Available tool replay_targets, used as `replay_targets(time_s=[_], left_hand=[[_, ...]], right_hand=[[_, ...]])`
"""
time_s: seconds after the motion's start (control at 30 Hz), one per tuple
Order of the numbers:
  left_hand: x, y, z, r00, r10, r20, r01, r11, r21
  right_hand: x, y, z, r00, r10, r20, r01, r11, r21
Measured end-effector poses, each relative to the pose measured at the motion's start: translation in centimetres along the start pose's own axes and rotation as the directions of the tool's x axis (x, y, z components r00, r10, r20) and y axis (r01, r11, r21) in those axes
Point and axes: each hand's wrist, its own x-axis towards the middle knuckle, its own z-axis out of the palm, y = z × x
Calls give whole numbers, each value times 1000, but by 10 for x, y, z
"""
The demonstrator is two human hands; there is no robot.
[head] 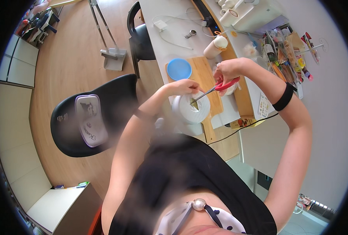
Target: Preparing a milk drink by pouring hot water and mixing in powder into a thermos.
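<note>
My right hand (227, 72) grips a pair of scissors (223, 85) by its red handles. Its metal blades reach down to the left, over a green piece (194, 104) at the middle of a round white container (178, 110). Close above the container's far side, my left hand (187, 87) has its fingertips pinched together on a thin pale thing, mostly hidden by the fingers. Whether the green piece belongs to that thing, I cannot tell. Under and beyond the container lies a wooden cutting board (199, 65), with a round blue lid or dish (179, 69) on its left part.
Beyond the board stand a pale pink bottle (213, 50), a wristwatch (191, 34) and a white charger (160, 25) with its cable. Packed goods fill a rack (285, 55) at right. A black chair (65, 126) carrying a pouch (91, 120) is at left, with a dustpan (115, 61) behind.
</note>
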Motion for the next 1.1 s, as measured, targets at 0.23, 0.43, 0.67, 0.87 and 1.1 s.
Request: replay_targets(time_s=[0.23, 0.43, 0.67, 0.87, 1.1], left_hand=[[-5, 12, -1, 999, -25, 20, 26, 999, -32], [-7, 19, -2, 999, -46, 22, 46, 999, -22], [-5, 14, -2, 999, -49, 13, 50, 999, -14], [-6, 3, 2, 998, -67, -6, 66, 997, -35], [-8, 0, 10, 997, 40, -72, -52, 984, -170]], right_hand=[[16, 10, -3, 997, 11, 79, -12, 1000, 7], [14, 2, -12, 998, -12, 58, 14, 999, -38], [13, -3, -14, 999, -39, 27, 41, 996, -76], [-21, 1, -11, 992, -80, -93, 80, 997, -8], [-42, 64, 131, 833, 376, -407, -160, 867, 472]])
